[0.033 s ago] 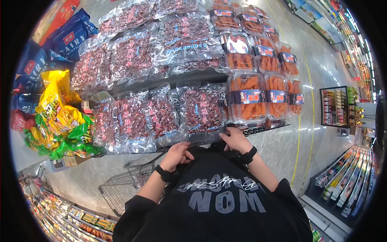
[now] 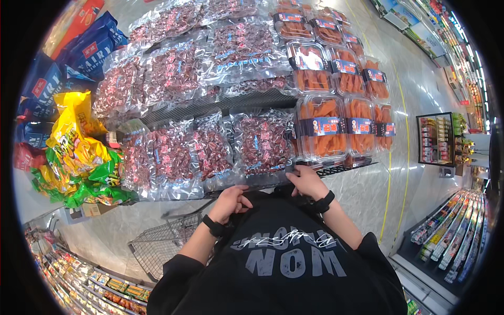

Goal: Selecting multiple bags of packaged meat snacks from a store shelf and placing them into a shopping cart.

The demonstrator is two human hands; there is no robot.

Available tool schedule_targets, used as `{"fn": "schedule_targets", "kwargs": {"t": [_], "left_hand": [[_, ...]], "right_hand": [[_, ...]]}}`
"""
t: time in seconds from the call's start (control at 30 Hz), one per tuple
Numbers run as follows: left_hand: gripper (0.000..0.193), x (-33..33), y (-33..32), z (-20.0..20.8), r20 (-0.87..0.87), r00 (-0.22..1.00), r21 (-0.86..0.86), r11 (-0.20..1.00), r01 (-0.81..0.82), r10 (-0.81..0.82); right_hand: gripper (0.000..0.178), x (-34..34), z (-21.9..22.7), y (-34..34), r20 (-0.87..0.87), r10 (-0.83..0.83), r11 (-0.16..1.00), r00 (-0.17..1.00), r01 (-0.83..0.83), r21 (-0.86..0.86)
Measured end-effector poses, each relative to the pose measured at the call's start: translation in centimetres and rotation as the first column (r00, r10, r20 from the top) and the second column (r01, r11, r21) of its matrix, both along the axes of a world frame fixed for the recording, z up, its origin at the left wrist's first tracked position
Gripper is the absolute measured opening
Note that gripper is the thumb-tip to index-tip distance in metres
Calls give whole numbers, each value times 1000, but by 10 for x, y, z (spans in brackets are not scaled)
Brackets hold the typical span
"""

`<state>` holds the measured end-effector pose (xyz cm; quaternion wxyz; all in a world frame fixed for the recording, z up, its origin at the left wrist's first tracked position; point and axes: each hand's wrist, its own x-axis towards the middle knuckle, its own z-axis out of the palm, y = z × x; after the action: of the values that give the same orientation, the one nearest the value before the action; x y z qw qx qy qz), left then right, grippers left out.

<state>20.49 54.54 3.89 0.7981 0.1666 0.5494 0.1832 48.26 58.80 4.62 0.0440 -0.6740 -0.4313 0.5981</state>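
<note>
Clear plastic bags of dark red dried fruit, which look like red dates, lie in rows on a black display rack. The nearest bag of red dates [image 2: 265, 142] lies in front of me, its near edge by both hands. My right hand [image 2: 308, 184] has thumb and forefinger closed on this bag's lower right corner. Left of it, my left hand [image 2: 229, 203] rests by the rack's front edge, fingers loosely bent, thumb and forefinger apart, nothing seen in them. Another bag of red dates [image 2: 211, 149] lies close beyond it. Both wrists wear black bands.
Clear tubs of orange dried strips [image 2: 321, 128] are stacked at right. Yellow and green snack bags [image 2: 79, 136] and blue bags [image 2: 89, 47] stand at left. A wire shopping cart [image 2: 163, 241] is below the rack on the left. Shelves [image 2: 451, 231] line the right side.
</note>
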Motion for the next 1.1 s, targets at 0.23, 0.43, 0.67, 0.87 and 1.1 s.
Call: {"fn": "schedule_targets", "kwargs": {"t": [0.23,0.43,0.67,0.87,1.1], "left_hand": [[42,-1,4,-6,23,999,6,999,43,-43],[42,-4,0,-14,45,996,66,995,69,-72],[41,-6,-5,-24,39,996,81,993,81,-84],[41,-5,-2,-19,31,995,68,993,93,-96],[41,-5,-5,-20,15,995,82,991,102,-103]], "right_hand": [[60,-2,-5,4,-36,-26,998,999,24,-56],[42,-4,-7,13,-242,-217,971,946,183,-155],[46,-11,-14,9,-268,-332,934,904,277,-223],[44,-12,-23,0,-248,-417,909,875,396,-131],[31,-12,-19,-8,-261,-376,925,889,376,-55]]}}
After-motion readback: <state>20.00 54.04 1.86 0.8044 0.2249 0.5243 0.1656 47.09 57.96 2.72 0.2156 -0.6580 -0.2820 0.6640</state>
